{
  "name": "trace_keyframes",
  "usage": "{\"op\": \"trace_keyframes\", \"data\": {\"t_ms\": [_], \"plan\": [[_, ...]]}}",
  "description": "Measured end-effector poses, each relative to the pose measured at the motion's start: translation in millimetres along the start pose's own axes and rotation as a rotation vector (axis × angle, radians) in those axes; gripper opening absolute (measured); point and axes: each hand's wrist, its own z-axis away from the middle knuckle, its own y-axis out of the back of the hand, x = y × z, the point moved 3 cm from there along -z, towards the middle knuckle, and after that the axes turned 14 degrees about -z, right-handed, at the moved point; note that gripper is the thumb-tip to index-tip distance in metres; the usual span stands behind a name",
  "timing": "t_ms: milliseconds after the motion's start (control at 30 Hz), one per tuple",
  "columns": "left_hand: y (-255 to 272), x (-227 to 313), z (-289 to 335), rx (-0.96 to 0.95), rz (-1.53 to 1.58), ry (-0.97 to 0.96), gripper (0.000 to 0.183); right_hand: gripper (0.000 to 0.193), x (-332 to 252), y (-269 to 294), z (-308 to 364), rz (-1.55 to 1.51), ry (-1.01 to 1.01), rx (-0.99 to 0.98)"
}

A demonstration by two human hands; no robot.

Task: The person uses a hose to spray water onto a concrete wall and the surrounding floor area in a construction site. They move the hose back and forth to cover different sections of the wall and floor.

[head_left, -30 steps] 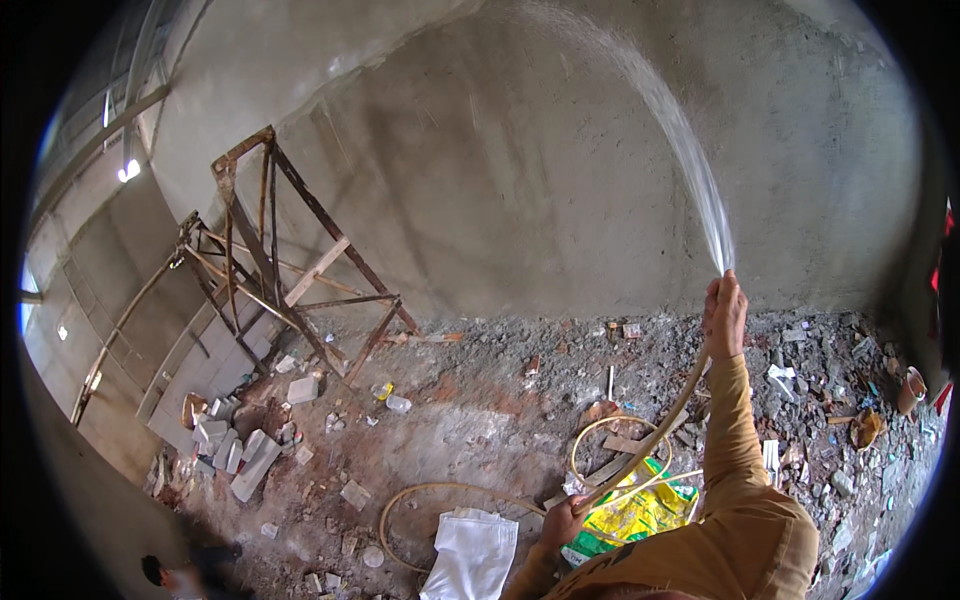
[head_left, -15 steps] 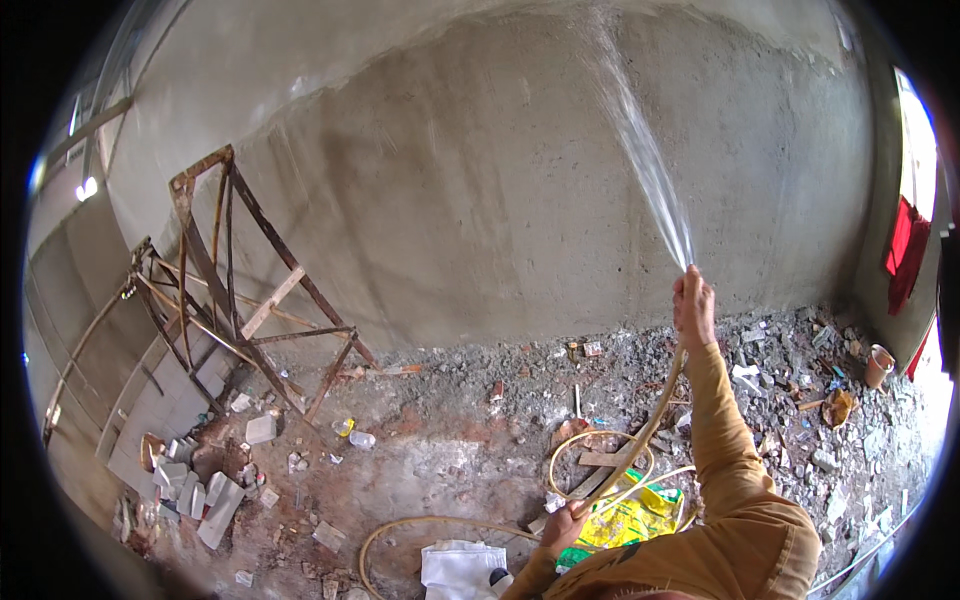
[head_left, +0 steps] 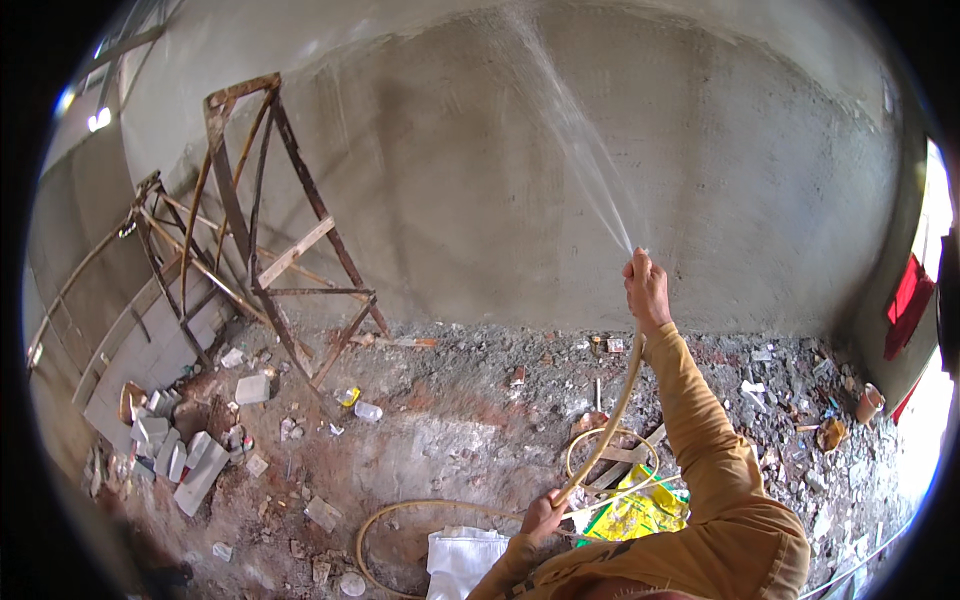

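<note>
My right hand (head_left: 647, 290) is raised in front of the grey plastered wall (head_left: 480, 170), shut on the end of a yellowish hose (head_left: 612, 420). A jet of water (head_left: 575, 130) shoots from the hose end up and to the left onto the wall. The hose runs down from that hand to my left hand (head_left: 543, 518), which grips it low near my body. From there it loops over the rubble-strewn ground (head_left: 440, 450). Both sleeves are mustard yellow.
A rusty metal trestle with wooden bars (head_left: 265, 240) leans by the wall at left. Grey blocks and broken bricks (head_left: 175, 450) lie below it. A white sack (head_left: 460, 560) and a yellow-green bag (head_left: 630, 515) lie near my feet. Red objects (head_left: 905, 310) stand at far right.
The view has swung to the right, so the trestle sits more toward the middle. My raised right hand stays on the hose end, and the water jet now leans further left across the wall.
</note>
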Motion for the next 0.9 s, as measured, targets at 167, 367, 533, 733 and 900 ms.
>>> {"op": "trace_keyframes", "data": {"t_ms": [167, 367, 533, 733, 900], "plan": [[44, -24, 5, 0.066, 0.022, 0.029, 0.029, 0.044, 33, -77, -1, 0.003, 0.036, -0.053], [77, -48, 15, 0.064, 0.047, 0.128, 0.027, 0.047, 43, -145, 11, 0.075, -0.036, -0.090], [95, -71, 19, 0.073, 0.063, 0.193, 0.028, 0.043, 60, -180, 23, 0.028, -0.018, -0.103], [99, -105, 30, 0.124, 0.062, 0.172, 0.032, 0.044, 72, -210, 37, 0.053, -0.050, -0.127], [86, -124, 45, 0.024, 0.074, 0.195, 0.031, 0.047, 118, -210, 45, 0.234, -0.001, -0.187]]}}
